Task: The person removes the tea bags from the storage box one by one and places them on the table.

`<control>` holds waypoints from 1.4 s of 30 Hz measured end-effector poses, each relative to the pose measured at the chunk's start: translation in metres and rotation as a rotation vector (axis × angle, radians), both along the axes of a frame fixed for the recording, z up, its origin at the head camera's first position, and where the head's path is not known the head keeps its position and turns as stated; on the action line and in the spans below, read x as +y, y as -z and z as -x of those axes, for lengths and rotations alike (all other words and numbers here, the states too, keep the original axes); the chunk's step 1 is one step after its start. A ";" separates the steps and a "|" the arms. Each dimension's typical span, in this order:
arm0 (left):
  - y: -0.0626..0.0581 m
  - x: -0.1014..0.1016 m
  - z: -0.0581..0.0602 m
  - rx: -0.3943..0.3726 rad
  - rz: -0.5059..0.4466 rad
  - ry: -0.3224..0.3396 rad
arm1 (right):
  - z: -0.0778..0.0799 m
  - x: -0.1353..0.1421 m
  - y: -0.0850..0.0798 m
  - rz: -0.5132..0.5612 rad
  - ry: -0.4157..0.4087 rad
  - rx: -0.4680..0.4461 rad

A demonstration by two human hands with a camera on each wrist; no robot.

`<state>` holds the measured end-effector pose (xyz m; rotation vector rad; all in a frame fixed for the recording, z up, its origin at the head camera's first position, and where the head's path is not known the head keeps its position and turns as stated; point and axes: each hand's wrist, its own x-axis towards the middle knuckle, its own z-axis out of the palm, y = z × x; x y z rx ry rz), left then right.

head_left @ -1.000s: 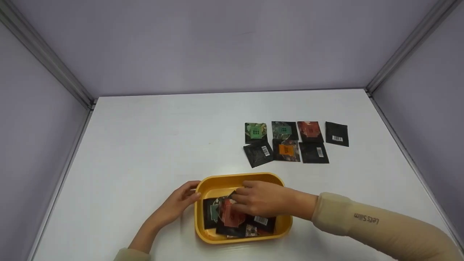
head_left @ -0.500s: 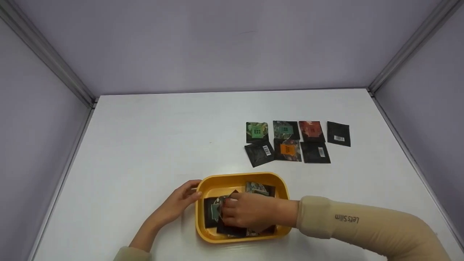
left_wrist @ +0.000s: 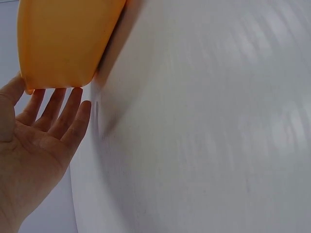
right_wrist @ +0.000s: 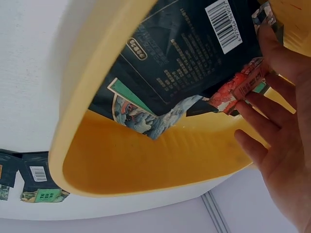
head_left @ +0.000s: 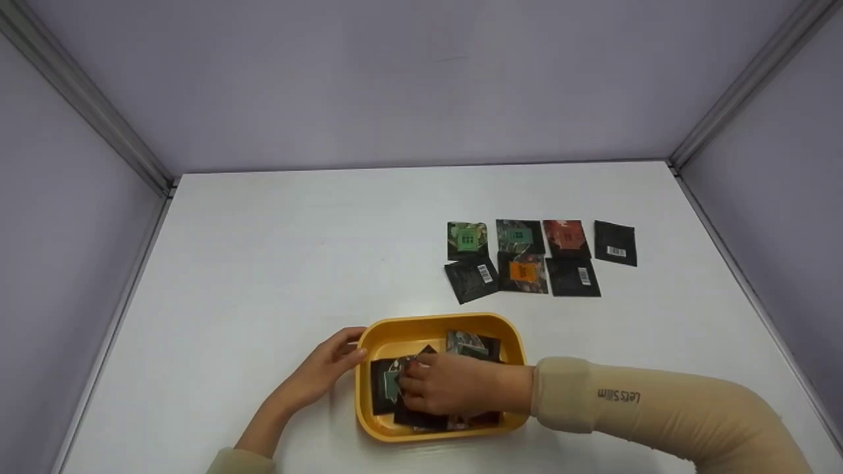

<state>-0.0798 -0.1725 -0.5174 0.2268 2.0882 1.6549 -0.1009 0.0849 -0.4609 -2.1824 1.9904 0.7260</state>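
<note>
A yellow plastic tub (head_left: pixel 363 421) sits near the front of the table, holding several flat dark sachets. My left hand (head_left: pixel 316 375) is at the tub's left end; in the left wrist view its nearly straight fingers (left_wrist: pixel 58 114) touch the outer wall, with the thumb by the rim. Inside the tub, my right hand (head_left: pixel 454 385) pinches a red-fronted sachet (right_wrist: pixel 233 90) between thumb and fingers, covering most of it from above. Left of these fingers lies a sachet with a green label (head_left: pixel 390 385). A black sachet with a barcode (right_wrist: pixel 189 53) is beside the right hand.
Behind the tub, sachets lie in two rows on the white table (head_left: pixel 263 263). Among them are a green-fronted one (head_left: pixel 467 240), an orange-labelled one (head_left: pixel 523 272) and a black one (head_left: pixel 615 242) at the far right. Grey walls surround the table.
My right hand has moved left and toward me inside the tub, over the red sachet, uncovering sachets at the tub's back right. My left hand has stayed at the tub's end.
</note>
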 end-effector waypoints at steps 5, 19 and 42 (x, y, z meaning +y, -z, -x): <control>0.001 0.000 0.001 0.004 -0.005 0.001 | 0.001 0.001 -0.002 0.003 -0.048 0.012; 0.000 0.001 0.001 -0.013 0.025 -0.021 | 0.000 0.002 -0.005 0.229 -0.147 -0.029; 0.001 0.001 0.000 0.000 0.018 -0.017 | 0.002 0.017 -0.019 0.574 -0.120 0.034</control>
